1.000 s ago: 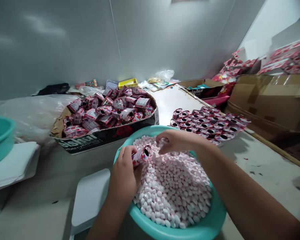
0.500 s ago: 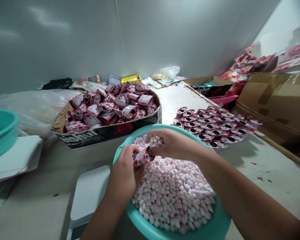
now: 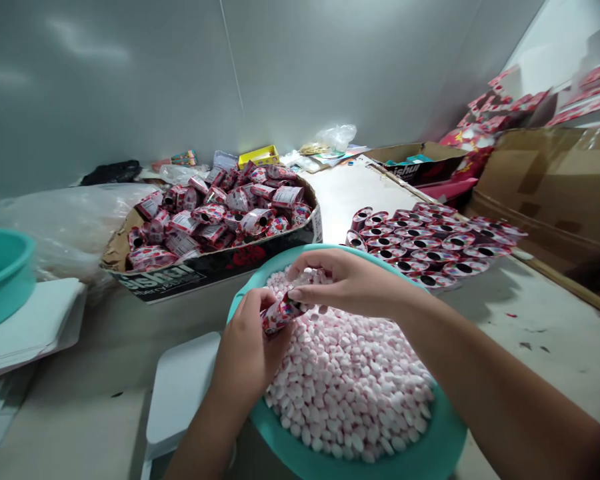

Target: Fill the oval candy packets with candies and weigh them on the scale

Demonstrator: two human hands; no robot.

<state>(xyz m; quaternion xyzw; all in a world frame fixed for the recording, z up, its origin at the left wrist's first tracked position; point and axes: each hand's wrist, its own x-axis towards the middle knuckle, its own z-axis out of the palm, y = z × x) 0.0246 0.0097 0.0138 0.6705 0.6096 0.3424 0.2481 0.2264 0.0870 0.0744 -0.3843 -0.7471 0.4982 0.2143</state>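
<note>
Done: a box [image 3: 215, 257] behind the basin was heaped with small red-and-pink packs [image 3: 220, 210]; whether these were filled or sealed could not be told.
Left: rows of open tubes [image 3: 430, 243] lay on the table [image 3: 530, 333] to the right, their dark mouths showing, apparently empty; the basin [image 3: 415, 460] was still piled high with candies [image 3: 350, 380]. By that look, much of the work remained.
In hand: one tube [image 3: 280, 313] was being dealt with over the near-left part of the candy heap.
Left hand: the left hand [image 3: 247, 353] was closed around the tube, holding it tilted with its mouth up and to the right.
Right hand: the right hand [image 3: 345, 287] had its fingers pinched together right at the tube's mouth; whether candies were in the pinch could not be told.
Tube look: a short printed paper tube, pink, red and white, slightly crumpled in the grip; its fill level was hidden.
Candy look: small pale-pink and white oval pieces, loose, mounded above the rim.
Nearby: a white tray [image 3: 180, 393] lay left of the basin, and a second teal basin [image 3: 0, 273] sat at the far left.
</note>
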